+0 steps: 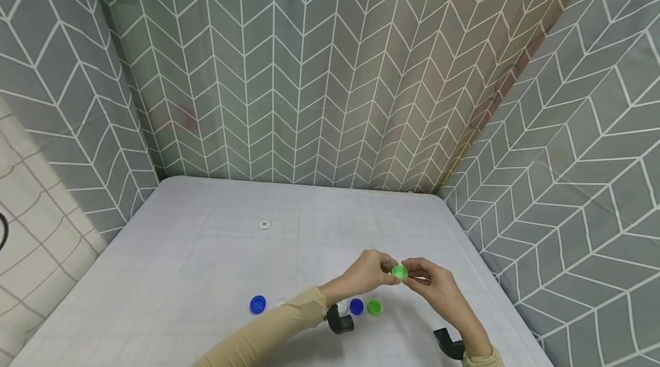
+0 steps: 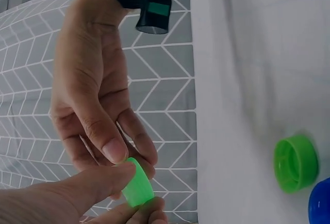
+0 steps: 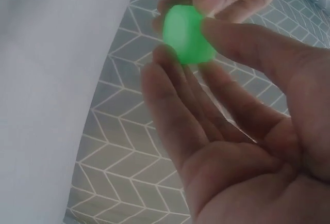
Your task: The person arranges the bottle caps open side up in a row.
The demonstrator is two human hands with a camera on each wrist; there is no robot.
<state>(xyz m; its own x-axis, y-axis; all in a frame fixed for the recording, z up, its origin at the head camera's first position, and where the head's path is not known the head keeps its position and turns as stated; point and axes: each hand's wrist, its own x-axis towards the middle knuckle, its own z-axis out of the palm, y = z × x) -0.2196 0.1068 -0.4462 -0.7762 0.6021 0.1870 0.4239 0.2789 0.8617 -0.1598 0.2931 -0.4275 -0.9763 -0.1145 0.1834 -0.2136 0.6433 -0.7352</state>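
Observation:
A green bottle cap (image 1: 399, 272) is held up above the table between both hands. My left hand (image 1: 363, 273) pinches it with the thumb on one side and fingertips on the other, as the left wrist view shows. From the other side my right hand (image 1: 435, 287) grips the same cap (image 3: 188, 34) between thumb and fingertips. Below the hands, a second green cap (image 1: 374, 307) lies on the table beside a blue cap (image 1: 356, 306). A white piece (image 1: 342, 307) next to them is partly hidden by the left wrist's black camera mount.
The white-covered table (image 1: 206, 229) bears another blue cap (image 1: 258, 304) left of my left forearm. A whitish round piece (image 1: 280, 302) is half covered by the sleeve. Farther back lies a small white disc (image 1: 264, 224). Patterned grey curtains (image 1: 289, 69) hang behind the table.

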